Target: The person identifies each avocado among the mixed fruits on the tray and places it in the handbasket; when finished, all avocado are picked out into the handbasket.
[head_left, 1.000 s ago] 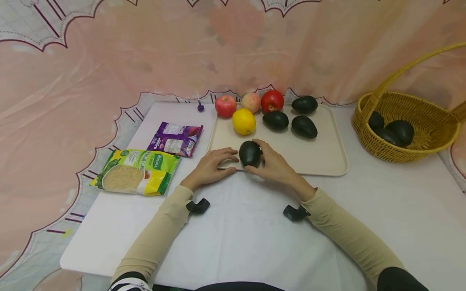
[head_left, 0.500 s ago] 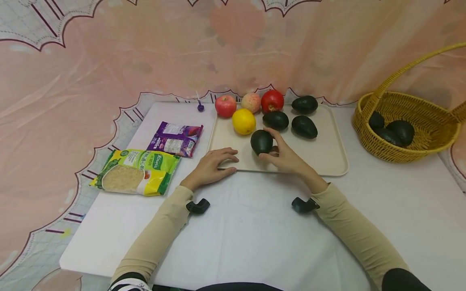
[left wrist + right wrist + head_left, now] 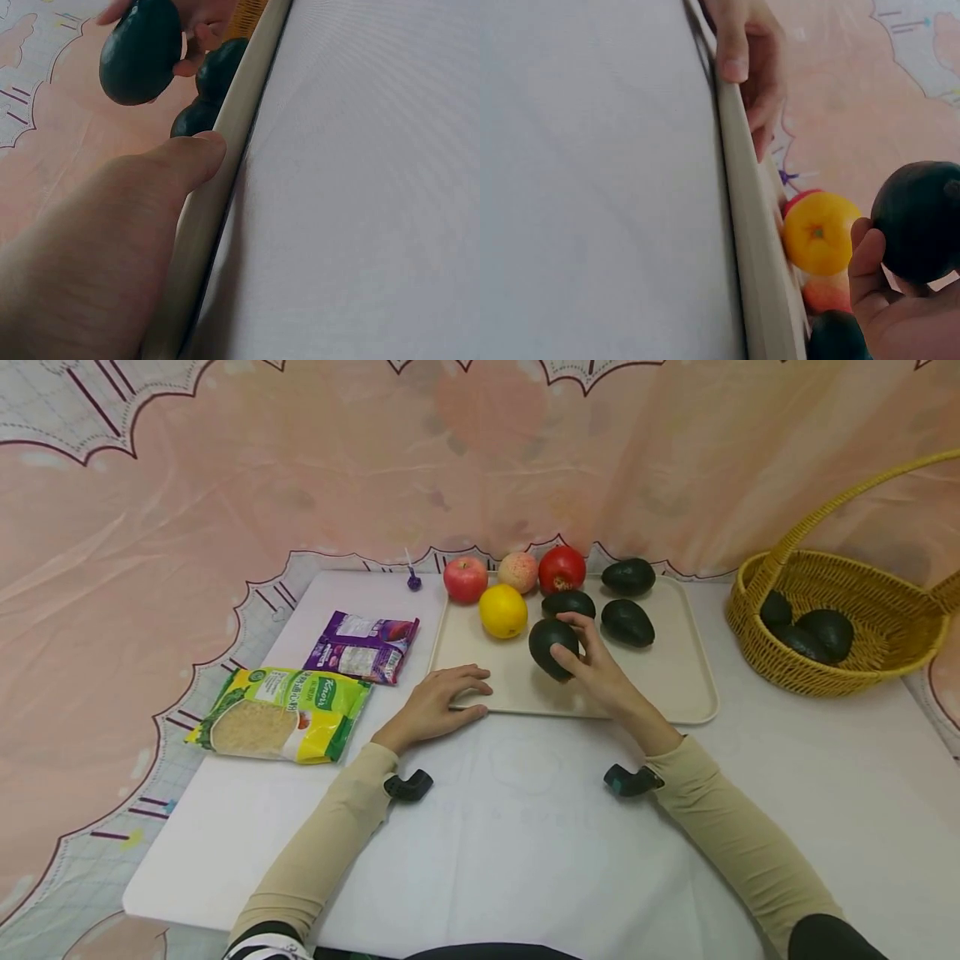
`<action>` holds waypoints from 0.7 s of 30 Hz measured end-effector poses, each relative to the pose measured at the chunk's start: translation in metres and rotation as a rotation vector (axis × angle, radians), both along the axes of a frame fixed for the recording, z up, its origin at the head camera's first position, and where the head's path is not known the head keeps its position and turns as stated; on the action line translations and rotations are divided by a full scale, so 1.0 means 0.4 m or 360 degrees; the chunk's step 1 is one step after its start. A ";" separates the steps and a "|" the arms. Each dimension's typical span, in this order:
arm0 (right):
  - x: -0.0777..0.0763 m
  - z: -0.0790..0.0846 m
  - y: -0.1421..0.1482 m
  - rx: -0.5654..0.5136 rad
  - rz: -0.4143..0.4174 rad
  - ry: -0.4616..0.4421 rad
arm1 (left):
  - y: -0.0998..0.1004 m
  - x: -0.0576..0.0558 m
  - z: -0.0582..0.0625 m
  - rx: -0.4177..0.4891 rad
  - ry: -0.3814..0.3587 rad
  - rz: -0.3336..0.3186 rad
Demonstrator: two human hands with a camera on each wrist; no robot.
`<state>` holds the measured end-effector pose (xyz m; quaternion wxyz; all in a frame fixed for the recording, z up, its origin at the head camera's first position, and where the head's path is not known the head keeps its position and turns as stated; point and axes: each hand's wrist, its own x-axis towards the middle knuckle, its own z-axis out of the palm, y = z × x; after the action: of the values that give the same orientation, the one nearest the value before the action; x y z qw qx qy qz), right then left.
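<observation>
A dark avocado (image 3: 550, 646) is held raised above the cream tray (image 3: 667, 685), gripped between the thumb and bent fingers of the right hand (image 3: 597, 672). The tray's near edge is touched by the thumb of the left hand (image 3: 441, 700), whose fingers are relaxed and spread, grasping nothing. Behind, the tray is occupied by three more avocados (image 3: 627, 622), a yellow fruit (image 3: 502, 612), an apple (image 3: 465, 579), a peach (image 3: 517, 572) and a pomegranate (image 3: 562, 569). More avocados are contained in the wicker basket (image 3: 892, 647) at right.

A dark-green oval avocado (image 3: 551, 647) partly hid another dark-green avocado (image 3: 567, 602); the head view's edge cropped a golden wicker handle (image 3: 804, 522).
</observation>
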<state>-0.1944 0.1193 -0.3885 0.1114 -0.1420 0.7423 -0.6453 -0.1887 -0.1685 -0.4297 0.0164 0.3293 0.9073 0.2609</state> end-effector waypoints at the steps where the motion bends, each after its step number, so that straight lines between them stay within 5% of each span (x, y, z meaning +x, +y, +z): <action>1: -0.002 0.002 0.003 0.0016 -0.0016 -0.0002 | 0.000 0.000 0.000 0.0001 0.0000 0.0001; 7: -0.011 0.016 0.035 0.0151 -0.0089 0.0030 | 0.002 -0.002 -0.002 0.0008 0.0022 -0.0001; 21: -0.024 0.053 0.122 0.0648 -0.0216 0.0391 | 0.002 -0.002 0.002 0.0013 0.0027 -0.0011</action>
<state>-0.2039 0.1681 -0.3673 0.0028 -0.1438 0.8728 -0.4663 -0.1894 -0.1677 -0.4289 0.0081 0.3347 0.9053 0.2616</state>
